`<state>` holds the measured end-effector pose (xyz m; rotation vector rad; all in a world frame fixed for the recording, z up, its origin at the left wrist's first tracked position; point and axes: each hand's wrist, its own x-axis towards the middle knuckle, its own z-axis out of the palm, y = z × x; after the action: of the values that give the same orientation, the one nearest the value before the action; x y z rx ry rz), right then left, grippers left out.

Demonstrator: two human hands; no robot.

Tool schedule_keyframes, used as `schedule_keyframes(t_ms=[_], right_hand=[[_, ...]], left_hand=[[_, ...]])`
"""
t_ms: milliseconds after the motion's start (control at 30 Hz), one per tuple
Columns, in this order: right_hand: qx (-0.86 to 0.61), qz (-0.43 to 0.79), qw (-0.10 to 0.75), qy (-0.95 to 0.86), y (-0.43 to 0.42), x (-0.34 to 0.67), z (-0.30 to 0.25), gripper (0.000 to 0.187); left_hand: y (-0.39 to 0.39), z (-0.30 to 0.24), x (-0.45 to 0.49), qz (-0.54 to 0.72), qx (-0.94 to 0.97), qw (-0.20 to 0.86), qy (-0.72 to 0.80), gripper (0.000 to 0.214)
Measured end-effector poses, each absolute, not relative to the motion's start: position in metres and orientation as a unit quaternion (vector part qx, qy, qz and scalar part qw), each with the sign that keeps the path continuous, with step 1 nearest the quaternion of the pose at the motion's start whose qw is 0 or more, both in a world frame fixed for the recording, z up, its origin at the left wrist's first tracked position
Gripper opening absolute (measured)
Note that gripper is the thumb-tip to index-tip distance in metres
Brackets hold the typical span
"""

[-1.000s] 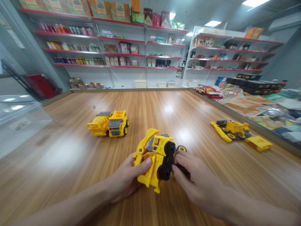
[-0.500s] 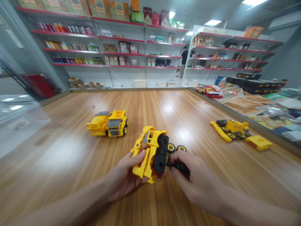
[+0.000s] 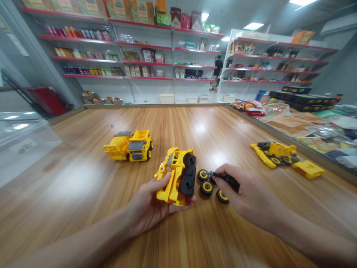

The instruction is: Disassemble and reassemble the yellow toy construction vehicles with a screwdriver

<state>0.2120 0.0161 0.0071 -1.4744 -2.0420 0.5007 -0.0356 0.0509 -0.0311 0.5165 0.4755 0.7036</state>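
My left hand [image 3: 149,204] grips a yellow toy vehicle body [image 3: 176,176], turned on its side so its black underside faces right with no wheels on it. My right hand [image 3: 247,195] is closed round a black screwdriver [image 3: 227,179] whose tip points left at a loose black-and-yellow wheel [image 3: 202,174]. Two more loose wheels, one [image 3: 206,188] and another [image 3: 222,196], lie on the wooden table [image 3: 83,186] between my hands.
A yellow toy mixer truck [image 3: 128,146] stands to the left. A partly taken-apart yellow toy vehicle [image 3: 275,152] and its loose yellow part [image 3: 308,168] lie at the right. Packaged goods [image 3: 290,124] cover the neighbouring surface. A person [image 3: 217,72] stands by far shelves.
The wheels have come off the toy and now lie on the table. My right hand with the screwdriver has moved right, away from the body, which my left hand turned slightly.
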Motion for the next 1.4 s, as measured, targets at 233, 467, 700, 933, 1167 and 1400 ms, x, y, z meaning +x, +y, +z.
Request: schedule_keyframes(t_ms=[233, 467, 700, 933, 1167, 1400], right_hand=[[-0.602, 0.099, 0.161, -0.776, 0.029, 0.233, 0.012, 0.023], [-0.607, 0.066, 0.114, -0.784, 0.033, 0.235, 0.001, 0.029], [-0.61, 0.038, 0.089, -0.787, 0.035, 0.234, -0.004, 0.033], [-0.585, 0.102, 0.093, -0.799, 0.034, 0.242, 0.015, 0.027], [-0.547, 0.139, 0.06, -0.823, 0.038, 0.252, 0.018, 0.043], [-0.546, 0.158, 0.053, -0.821, 0.044, 0.251, 0.008, 0.034]], left_hand=[[0.051, -0.034, -0.036, 0.342, 0.253, 0.875, 0.231, 0.034], [0.051, -0.035, -0.037, 0.342, 0.259, 0.873, 0.231, 0.035], [0.05, -0.035, -0.037, 0.345, 0.263, 0.871, 0.232, 0.033], [0.051, -0.034, -0.037, 0.346, 0.27, 0.871, 0.221, 0.033], [0.049, -0.032, -0.038, 0.342, 0.265, 0.871, 0.234, 0.033], [0.049, -0.032, -0.035, 0.345, 0.27, 0.869, 0.232, 0.032]])
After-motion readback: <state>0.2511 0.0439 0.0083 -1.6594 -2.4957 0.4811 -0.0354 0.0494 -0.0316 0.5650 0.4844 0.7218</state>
